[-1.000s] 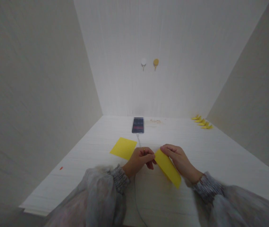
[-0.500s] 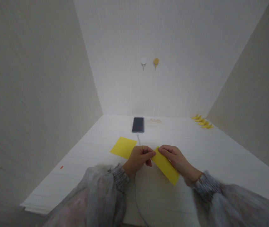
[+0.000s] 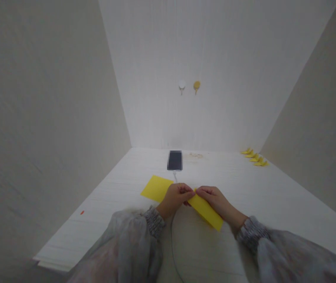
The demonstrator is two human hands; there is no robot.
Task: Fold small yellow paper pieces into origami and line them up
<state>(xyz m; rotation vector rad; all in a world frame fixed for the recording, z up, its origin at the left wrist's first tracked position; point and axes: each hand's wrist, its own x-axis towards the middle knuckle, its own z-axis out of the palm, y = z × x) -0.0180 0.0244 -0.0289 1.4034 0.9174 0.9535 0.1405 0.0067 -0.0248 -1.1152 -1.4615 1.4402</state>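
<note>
**One paper strip folded in hand, one sheet flat, several small pieces shaped**

With the yellow strip as clock centre and 12 at the wall, the left hand (image 3: 175, 197) pinches the top corner of that doubled yellow paper strip (image 3: 206, 211) from 10 o'clock. The right hand (image 3: 216, 199) pinches the same corner, its other fingers lying along the edge at 2. Work on this strip looks early: apparently one fold, its long edges loosely together.

A small orange-red scrap (image 3: 82, 212) lies at 9 on the white wood-grained bench (image 3: 111, 214). At 10, partly behind the left hand, a flat yellow paper sheet (image 3: 155, 188) shows no crease, so it seems unworked. A dark rectangular device (image 3: 175, 160) lies at 11. Farthest, between 1 and 2, a row of small folded yellow paper shapes (image 3: 255, 159) looks finished.

Against the frame half a second ago, the right fingertips sit closer to the left ones, nearly meeting. The view has shifted slightly; the sheet, device and shapes keep their places on the bench.
</note>
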